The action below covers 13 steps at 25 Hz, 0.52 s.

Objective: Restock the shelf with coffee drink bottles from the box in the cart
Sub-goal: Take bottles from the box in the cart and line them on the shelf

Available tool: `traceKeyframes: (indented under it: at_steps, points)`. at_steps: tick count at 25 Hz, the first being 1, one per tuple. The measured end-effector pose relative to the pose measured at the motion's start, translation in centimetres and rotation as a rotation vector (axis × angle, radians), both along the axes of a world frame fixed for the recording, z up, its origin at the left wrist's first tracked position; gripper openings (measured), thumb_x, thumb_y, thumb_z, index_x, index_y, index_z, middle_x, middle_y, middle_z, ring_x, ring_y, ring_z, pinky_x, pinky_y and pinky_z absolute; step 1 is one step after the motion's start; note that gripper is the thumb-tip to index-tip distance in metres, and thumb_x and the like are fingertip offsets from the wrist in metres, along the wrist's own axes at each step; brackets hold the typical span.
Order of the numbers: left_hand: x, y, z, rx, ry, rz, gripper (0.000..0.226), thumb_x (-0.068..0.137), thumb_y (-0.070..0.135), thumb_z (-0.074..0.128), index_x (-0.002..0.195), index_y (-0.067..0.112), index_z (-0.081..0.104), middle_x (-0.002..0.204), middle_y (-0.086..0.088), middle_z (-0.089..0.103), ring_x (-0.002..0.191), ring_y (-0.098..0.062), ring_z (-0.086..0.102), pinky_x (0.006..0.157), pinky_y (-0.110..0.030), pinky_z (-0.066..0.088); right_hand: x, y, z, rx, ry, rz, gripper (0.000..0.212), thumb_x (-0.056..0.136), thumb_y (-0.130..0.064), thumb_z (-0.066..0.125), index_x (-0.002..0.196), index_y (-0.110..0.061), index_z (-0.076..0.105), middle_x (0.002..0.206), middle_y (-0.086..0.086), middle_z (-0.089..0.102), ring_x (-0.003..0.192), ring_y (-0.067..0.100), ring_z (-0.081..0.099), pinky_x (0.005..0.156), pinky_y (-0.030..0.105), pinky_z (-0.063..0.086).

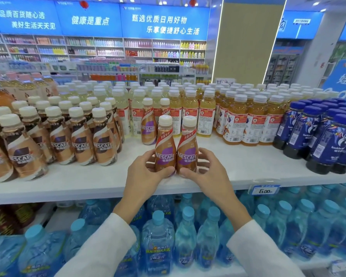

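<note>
**A:** What can you read on the two bottles in front?

**B:** Both say NESCAFE in white on a purple patch, with Chinese characters beneath and a red band with white characters higher up. The left coffee bottle (165,148) and the right coffee bottle (187,148) stand upright and touching, near the front edge of the white shelf (78,186).

**A:** And the hands?

**B:** The left hand (146,172) curls around the left bottle from nine o'clock, thumb across the lower front, fingers (150,156) wrapped behind. The right hand (206,170) mirrors it from three o'clock on the right bottle, thumb low at the front. Each hand is closed on its own bottle at the base; the caps stand free above.

**A:** What surrounds them?

**B:** At twelve o'clock, two more purple-label NESCAFE bottles (148,124) stand behind, with bare shelf between. At nine to ten o'clock is a block of brown-label NESCAFE bottles (82,144). Behind, at twelve to two, are rows of yellow and amber drink bottles (236,120) with red-and-white labels. At three o'clock stand dark blue bottles (328,140) with blue caps.

**A:** Any other writing?

**B:** A price tag (265,190) on the shelf edge at four o'clock reads 6.00. Below, at six o'clock, are blue-capped water bottles (158,236). Blue banners (164,23) with white Chinese text hang far behind.
</note>
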<state>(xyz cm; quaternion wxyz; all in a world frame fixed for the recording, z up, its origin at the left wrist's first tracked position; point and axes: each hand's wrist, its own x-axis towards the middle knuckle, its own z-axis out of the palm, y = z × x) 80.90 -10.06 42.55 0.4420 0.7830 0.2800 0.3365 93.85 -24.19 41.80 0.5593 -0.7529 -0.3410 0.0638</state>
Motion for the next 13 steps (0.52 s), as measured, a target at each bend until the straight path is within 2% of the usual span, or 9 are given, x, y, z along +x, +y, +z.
traceKeyframes:
  at_steps: [3,6,10,13]
  points:
    - [0.6,-1.2,0.4,-0.032,-0.008,0.101,0.079,0.070,0.040,0.090,0.138,0.023,0.053,0.121,0.004,0.070,0.099,-0.010,0.067,0.081,-0.019,0.052,-0.2,0.1,-0.2,0.031,-0.024,-0.098,0.054,0.075,-0.033,0.086,0.118,-0.032,0.055,0.109,-0.016,0.065,0.095,-0.001,0.064,0.082,0.022,0.055]
    - [3.0,-1.4,1.2,-0.027,0.013,0.109,0.062,0.075,0.033,0.088,0.127,0.019,0.056,0.121,0.003,0.070,0.100,-0.011,0.065,0.086,-0.023,0.050,2.0,0.6,0.6,-0.011,-0.032,-0.079,0.052,0.076,-0.030,0.086,0.116,-0.032,0.053,0.103,-0.019,0.063,0.090,-0.003,0.062,0.074,0.014,0.048]
    - [9.1,-0.5,1.1,0.010,-0.036,0.092,0.053,0.084,0.021,0.081,0.131,0.018,0.057,0.125,0.002,0.068,0.113,-0.018,0.065,0.099,-0.034,0.052,6.9,2.5,1.6,-0.039,-0.023,-0.063,0.052,0.080,-0.020,0.083,0.126,-0.020,0.057,0.110,-0.009,0.066,0.096,0.006,0.063,0.074,0.012,0.046]
    - [13.0,0.3,0.4,0.018,-0.076,0.188,0.049,0.085,0.018,0.078,0.130,0.016,0.058,0.129,-0.003,0.064,0.120,-0.024,0.062,0.103,-0.041,0.051,10.0,4.3,1.6,-0.023,0.000,-0.061,0.056,0.078,-0.016,0.083,0.128,-0.015,0.058,0.115,-0.004,0.069,0.099,0.009,0.066,0.084,0.025,0.056]
